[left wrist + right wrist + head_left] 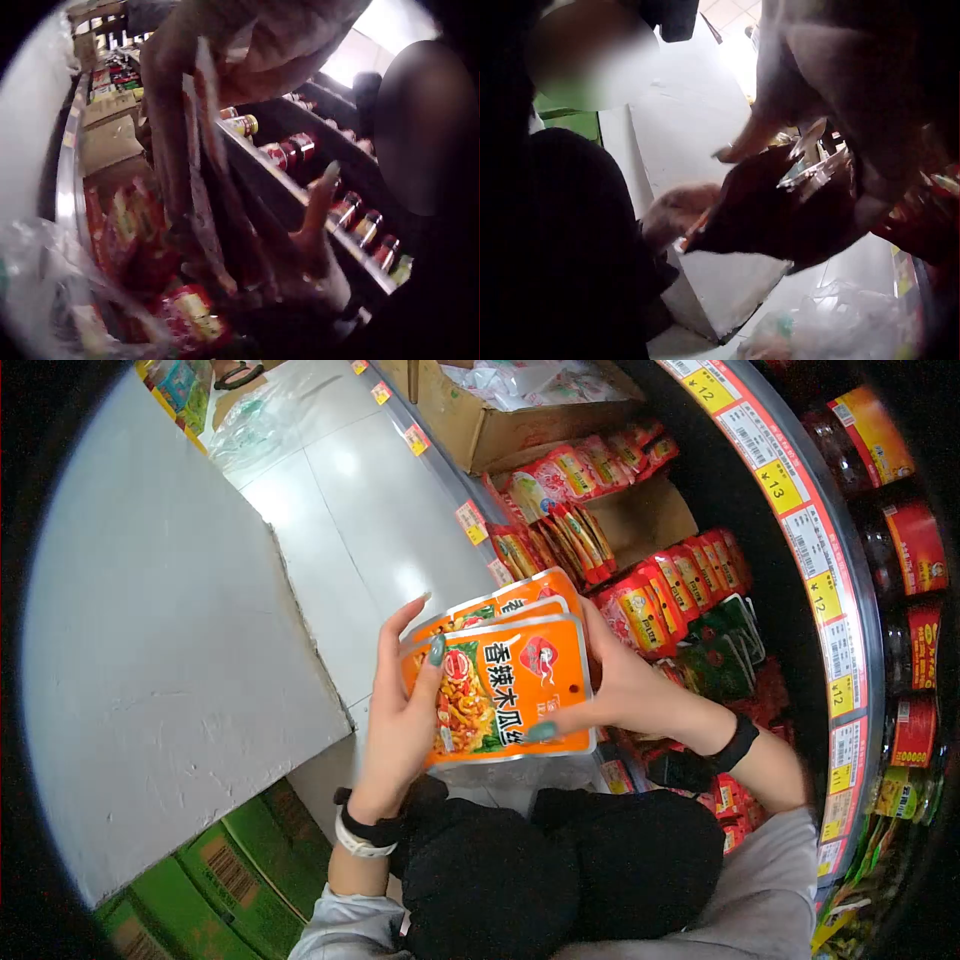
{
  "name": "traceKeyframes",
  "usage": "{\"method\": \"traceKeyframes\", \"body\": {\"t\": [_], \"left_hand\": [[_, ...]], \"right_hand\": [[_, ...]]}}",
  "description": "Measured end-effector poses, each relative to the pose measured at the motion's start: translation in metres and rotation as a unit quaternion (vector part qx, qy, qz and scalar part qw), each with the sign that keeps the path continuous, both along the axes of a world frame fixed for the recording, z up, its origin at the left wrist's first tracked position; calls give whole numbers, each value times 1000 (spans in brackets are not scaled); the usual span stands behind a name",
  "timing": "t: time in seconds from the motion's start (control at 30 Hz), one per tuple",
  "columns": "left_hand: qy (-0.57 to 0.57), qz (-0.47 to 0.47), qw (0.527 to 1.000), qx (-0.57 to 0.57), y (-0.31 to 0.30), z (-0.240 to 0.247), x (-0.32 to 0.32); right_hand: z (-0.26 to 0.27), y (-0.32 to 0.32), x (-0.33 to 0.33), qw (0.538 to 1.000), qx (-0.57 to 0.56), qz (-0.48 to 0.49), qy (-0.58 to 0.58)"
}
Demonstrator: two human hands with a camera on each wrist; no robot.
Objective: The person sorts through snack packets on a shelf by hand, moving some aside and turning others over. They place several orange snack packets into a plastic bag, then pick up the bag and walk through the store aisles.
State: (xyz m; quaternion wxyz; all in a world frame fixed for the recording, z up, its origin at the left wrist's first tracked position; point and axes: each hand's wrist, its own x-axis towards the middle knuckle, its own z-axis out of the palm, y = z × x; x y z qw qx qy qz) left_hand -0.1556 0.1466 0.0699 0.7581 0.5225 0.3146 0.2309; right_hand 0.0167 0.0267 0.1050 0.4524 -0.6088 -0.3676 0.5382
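Several orange food packets (540,690) with silver edges are stacked in a loose fan in front of the body, their printed fronts turned up in the head view. My left hand (402,715) holds the stack along its left side, thumb over the front packet. On the right side my right hand (635,685) grips the same stack, its thumb lying across the lower corner and its fingers hidden behind. The left wrist view catches the packets edge-on as thin strips (199,150). Their dark undersides (772,210) appear between both hands in the right wrist view.
To the right, a low shelf carries red packets (640,610), dark green packets (718,660) and a cardboard box (500,435). Jars (910,545) stand behind a price-label strip (820,590). Green cartons (225,865) and a large pale panel (180,630) are on the left.
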Motion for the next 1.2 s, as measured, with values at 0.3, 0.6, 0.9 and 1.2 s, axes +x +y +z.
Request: {"method": "traceKeyframes", "body": {"t": [0.3, 0.6, 0.9, 1.2], "left_hand": [[-112, -88, 988, -64, 6, 22, -6], [-102, -125, 986, -30, 10, 0, 8], [-50, -135, 989, -46, 22, -10, 6], [-12, -139, 990, 2, 26, -38, 25]], "right_hand": [[32, -2, 81, 976, 104, -173, -82], [5, -24, 233, 696, 54, -316, -643], [-33, -12, 295, 867, 28, -127, -481], [-34, 14, 295, 813, -72, -64, -575]]}}
